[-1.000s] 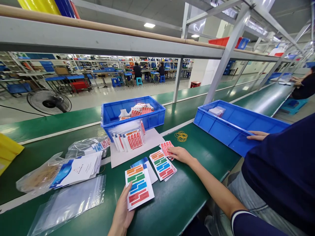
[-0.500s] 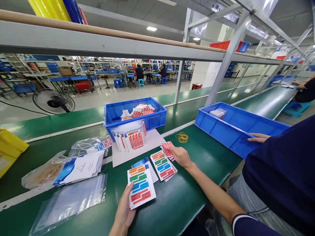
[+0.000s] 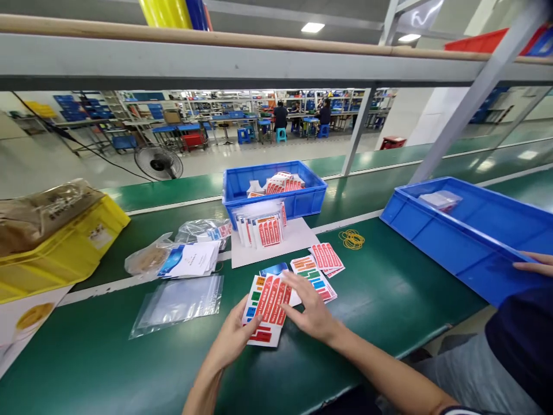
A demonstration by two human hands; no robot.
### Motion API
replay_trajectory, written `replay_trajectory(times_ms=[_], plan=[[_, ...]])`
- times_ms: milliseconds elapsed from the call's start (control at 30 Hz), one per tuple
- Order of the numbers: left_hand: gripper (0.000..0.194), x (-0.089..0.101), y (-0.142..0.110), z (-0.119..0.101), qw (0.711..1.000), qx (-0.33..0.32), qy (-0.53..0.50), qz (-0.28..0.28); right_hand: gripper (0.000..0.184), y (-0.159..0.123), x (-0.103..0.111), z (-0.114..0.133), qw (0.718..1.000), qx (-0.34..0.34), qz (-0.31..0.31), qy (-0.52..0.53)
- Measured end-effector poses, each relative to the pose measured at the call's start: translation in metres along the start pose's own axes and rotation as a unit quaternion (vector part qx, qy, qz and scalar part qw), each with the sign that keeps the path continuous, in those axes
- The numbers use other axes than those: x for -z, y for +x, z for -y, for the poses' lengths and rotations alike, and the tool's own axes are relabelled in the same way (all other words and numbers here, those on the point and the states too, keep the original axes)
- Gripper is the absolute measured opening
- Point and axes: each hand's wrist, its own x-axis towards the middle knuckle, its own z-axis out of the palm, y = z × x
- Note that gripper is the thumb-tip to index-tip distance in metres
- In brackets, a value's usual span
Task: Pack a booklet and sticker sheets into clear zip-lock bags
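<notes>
My left hand (image 3: 231, 339) grips a white sheet with coloured stickers (image 3: 256, 295), its thumb lying over the front. A smaller red sticker sheet (image 3: 273, 297) lies across that sheet, and the fingers of my right hand (image 3: 313, 310) pinch its right edge. Just beyond my hands, a blue-and-white booklet (image 3: 274, 270) is partly covered. To its right rest a pile of coloured sticker sheets (image 3: 307, 266) and some loose red sticker sheets (image 3: 327, 257) on the green bench.
Filled clear bags (image 3: 263, 230) stand against a blue bin (image 3: 276, 199) of red-printed sheets. Yellow rubber bands (image 3: 351, 239) lie near another blue bin (image 3: 449, 242), held by a co-worker's hand (image 3: 536, 265). Leftward are booklets (image 3: 194, 258), flat zip bags (image 3: 181, 302) and a yellow bin (image 3: 86, 248).
My right hand has brought a red sticker sheet from its pile onto the coloured sheet in my left hand. The view has turned left, showing more of the yellow bin.
</notes>
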Motion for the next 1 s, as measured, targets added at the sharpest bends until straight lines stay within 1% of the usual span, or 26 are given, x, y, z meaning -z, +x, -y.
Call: replay_trajectory(times_ms=[33,67,100,133,167,200,267,300,333,367,400,433,467,500,533,600,667,733,833,867,900,967,1000], plan=[[0.046,0.003,-0.008,-0.007,0.999,-0.009,0.049,0.009,0.061,0.004,0.002,-0.003,0.999,-0.028,0.012,0.023],[0.040,0.006,-0.015,-0.011,0.995,-0.018,0.100,0.017,0.069,0.008,0.001,-0.006,0.996,-0.050,0.043,0.059],[0.033,0.007,-0.021,-0.014,0.988,-0.026,0.147,0.023,0.073,0.009,-0.002,-0.008,0.988,-0.067,0.087,0.106],[0.026,0.007,-0.027,-0.014,0.981,-0.030,0.187,0.028,0.072,0.008,-0.009,-0.010,0.975,-0.078,0.133,0.158],[0.020,0.006,-0.031,-0.014,0.975,-0.030,0.219,0.030,0.069,0.006,-0.017,-0.011,0.960,-0.088,0.169,0.206],[0.015,0.005,-0.034,-0.012,0.969,-0.030,0.244,0.031,0.063,0.002,-0.027,-0.012,0.945,-0.097,0.190,0.248],[0.007,0.006,-0.037,-0.011,0.957,-0.031,0.287,0.038,0.045,-0.008,-0.046,-0.015,0.923,-0.126,0.198,0.304],[0.007,0.010,-0.037,-0.012,0.950,-0.034,0.306,0.045,0.034,-0.013,-0.053,-0.016,0.916,-0.142,0.195,0.321],[0.009,0.016,-0.036,-0.014,0.944,-0.041,0.324,0.046,0.026,-0.017,-0.058,-0.017,0.910,-0.155,0.191,0.333],[0.012,0.024,-0.034,-0.018,0.939,-0.051,0.340,0.032,0.023,-0.020,-0.061,-0.018,0.907,-0.163,0.189,0.340],[0.015,0.034,-0.031,-0.021,0.933,-0.060,0.355,0.002,0.022,-0.022,-0.061,-0.018,0.906,-0.166,0.186,0.343],[0.017,0.045,-0.026,-0.023,0.924,-0.068,0.373,-0.058,0.022,-0.023,-0.059,-0.018,0.906,-0.165,0.179,0.346],[0.018,0.056,-0.019,-0.024,0.901,-0.075,0.403,-0.139,0.021,-0.023,-0.056,-0.018,0.906,-0.160,0.175,0.349],[0.018,0.067,-0.012,-0.024,0.869,-0.064,0.442,-0.213,0.021,-0.023,-0.053,-0.017,0.906,-0.154,0.177,0.353],[0.018,0.075,-0.004,-0.021,0.838,-0.045,0.475,-0.264,0.023,-0.023,-0.051,-0.015,0.904,-0.148,0.185,0.356],[0.015,0.086,0.012,-0.011,0.816,-0.027,0.491,-0.304,0.024,-0.023,-0.052,-0.014,0.902,-0.140,0.210,0.350],[0.016,0.090,0.025,0.001,0.813,-0.019,0.486,-0.321,0.019,-0.025,-0.059,-0.013,0.904,-0.144,0.225,0.333],[0.019,0.092,0.031,0.011,0.816,-0.012,0.476,-0.327,0.013,-0.027,-0.067,-0.014,0.905,-0.157,0.223,0.326],[0.017,0.102,0.029,0.017,0.841,0.000,0.449,-0.303,0.014,-0.028,-0.072,-0.014,0.889,-0.176,0.210,0.367],[0.015,0.106,0.027,0.018,0.852,0.004,0.434,-0.291,0.017,-0.028,-0.071,-0.014,0.880,-0.183,0.204,0.389],[0.013,0.109,0.024,0.018,0.865,0.008,0.417,-0.280,0.025,-0.027,-0.069,-0.013,0.870,-0.190,0.199,0.410],[0.014,0.115,0.020,0.019,0.889,0.010,0.376,-0.261,0.052,-0.025,-0.064,-0.011,0.850,-0.204,0.194,0.446],[0.017,0.116,0.018,0.019,0.900,0.007,0.355,-0.251,0.066,-0.024,-0.062,-0.011,0.846,-0.209,0.193,0.452]])
